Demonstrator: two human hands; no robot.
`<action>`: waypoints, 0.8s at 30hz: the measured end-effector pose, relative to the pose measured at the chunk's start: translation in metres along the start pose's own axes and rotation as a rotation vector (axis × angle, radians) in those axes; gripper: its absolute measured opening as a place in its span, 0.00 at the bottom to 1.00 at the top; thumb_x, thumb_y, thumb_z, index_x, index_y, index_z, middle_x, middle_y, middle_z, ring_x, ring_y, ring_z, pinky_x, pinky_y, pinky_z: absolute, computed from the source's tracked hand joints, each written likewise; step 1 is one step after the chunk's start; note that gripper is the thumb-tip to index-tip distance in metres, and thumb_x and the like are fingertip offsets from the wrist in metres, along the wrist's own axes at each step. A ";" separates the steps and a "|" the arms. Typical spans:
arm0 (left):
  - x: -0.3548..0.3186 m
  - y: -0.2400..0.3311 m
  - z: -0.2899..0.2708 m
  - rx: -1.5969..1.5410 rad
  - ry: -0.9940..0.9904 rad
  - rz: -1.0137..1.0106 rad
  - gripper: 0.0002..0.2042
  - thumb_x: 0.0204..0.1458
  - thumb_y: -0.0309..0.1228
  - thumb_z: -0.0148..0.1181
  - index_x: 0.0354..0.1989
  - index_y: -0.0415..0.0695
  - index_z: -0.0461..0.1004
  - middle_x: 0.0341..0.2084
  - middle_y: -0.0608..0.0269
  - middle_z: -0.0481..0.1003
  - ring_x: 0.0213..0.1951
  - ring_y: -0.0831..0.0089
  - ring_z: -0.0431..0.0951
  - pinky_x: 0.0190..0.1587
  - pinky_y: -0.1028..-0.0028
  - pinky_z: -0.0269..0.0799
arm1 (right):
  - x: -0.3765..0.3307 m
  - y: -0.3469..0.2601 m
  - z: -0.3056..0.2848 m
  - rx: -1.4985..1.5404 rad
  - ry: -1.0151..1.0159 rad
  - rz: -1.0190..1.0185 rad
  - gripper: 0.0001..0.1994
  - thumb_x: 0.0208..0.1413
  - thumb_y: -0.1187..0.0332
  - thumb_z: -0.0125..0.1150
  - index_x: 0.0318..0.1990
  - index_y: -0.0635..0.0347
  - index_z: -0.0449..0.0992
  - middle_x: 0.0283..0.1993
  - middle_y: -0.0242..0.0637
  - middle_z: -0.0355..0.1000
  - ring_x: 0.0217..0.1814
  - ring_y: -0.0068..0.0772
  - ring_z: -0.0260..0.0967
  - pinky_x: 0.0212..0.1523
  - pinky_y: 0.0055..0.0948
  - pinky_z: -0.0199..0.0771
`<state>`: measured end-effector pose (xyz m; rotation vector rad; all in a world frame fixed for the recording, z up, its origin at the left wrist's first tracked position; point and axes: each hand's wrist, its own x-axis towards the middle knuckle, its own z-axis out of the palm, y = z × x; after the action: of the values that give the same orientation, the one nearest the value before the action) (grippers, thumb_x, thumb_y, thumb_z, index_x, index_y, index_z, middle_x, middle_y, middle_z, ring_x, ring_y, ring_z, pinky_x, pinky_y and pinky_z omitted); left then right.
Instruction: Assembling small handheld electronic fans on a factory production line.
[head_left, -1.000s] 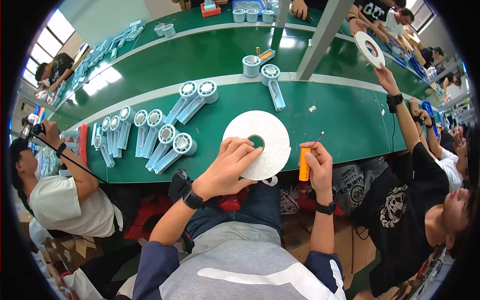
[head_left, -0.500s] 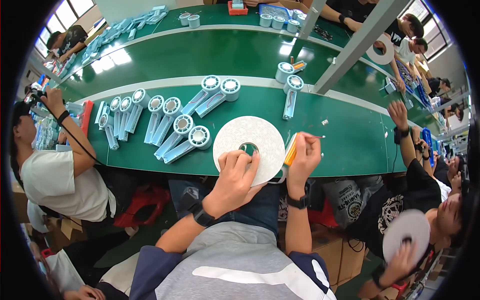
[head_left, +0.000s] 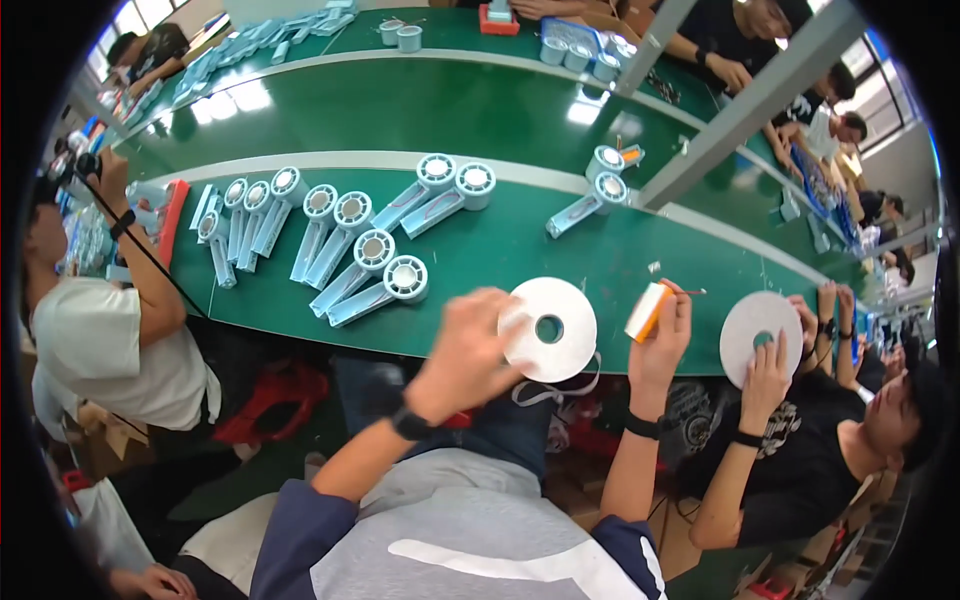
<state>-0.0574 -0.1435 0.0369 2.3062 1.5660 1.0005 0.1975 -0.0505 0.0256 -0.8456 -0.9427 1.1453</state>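
Now left hand [head_left: 465, 350] grips white tape roll [head_left: 553, 330] — flat disc, round centre hole; right hand [head_left: 660, 340] pinches orange-white cutter [head_left: 647, 311].

A: Wearer's clothing? Top is grey at the chest with a white stripe and navy sleeves pushed up above the elbows.
B: Wrists? Left hand [head_left: 468, 350] has a black watch; right hand [head_left: 662, 340] has a black band. Forearms are bare.

Bare green table [head_left: 520, 240] ahead; fan units [head_left: 370, 265] crowding left.
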 end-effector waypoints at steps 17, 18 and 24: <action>-0.067 -0.046 -0.043 0.124 0.105 -0.652 0.17 0.52 0.30 0.66 0.49 0.41 0.74 0.38 0.57 0.76 0.43 0.56 0.76 0.47 0.61 0.69 | -0.106 0.041 0.061 0.078 -0.099 0.344 0.13 0.72 0.64 0.49 0.55 0.62 0.68 0.43 0.33 0.71 0.41 0.22 0.73 0.41 0.22 0.75; -0.066 -0.041 -0.042 0.003 0.061 -0.691 0.15 0.52 0.30 0.66 0.48 0.41 0.74 0.37 0.57 0.77 0.41 0.56 0.76 0.46 0.62 0.69 | -0.108 0.042 0.063 0.090 -0.125 0.358 0.13 0.71 0.64 0.49 0.55 0.62 0.68 0.44 0.33 0.72 0.41 0.22 0.74 0.41 0.22 0.75; -0.058 -0.065 -0.048 0.256 -0.207 -0.109 0.16 0.50 0.33 0.67 0.47 0.43 0.75 0.37 0.61 0.75 0.42 0.60 0.75 0.45 0.66 0.69 | -0.117 0.039 0.065 0.123 -0.192 0.397 0.13 0.71 0.65 0.49 0.55 0.63 0.68 0.44 0.34 0.73 0.43 0.22 0.74 0.44 0.21 0.75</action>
<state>-0.1493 -0.1764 0.0166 2.3617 1.7964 0.5427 0.1075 -0.1516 -0.0053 -0.8553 -0.8707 1.6337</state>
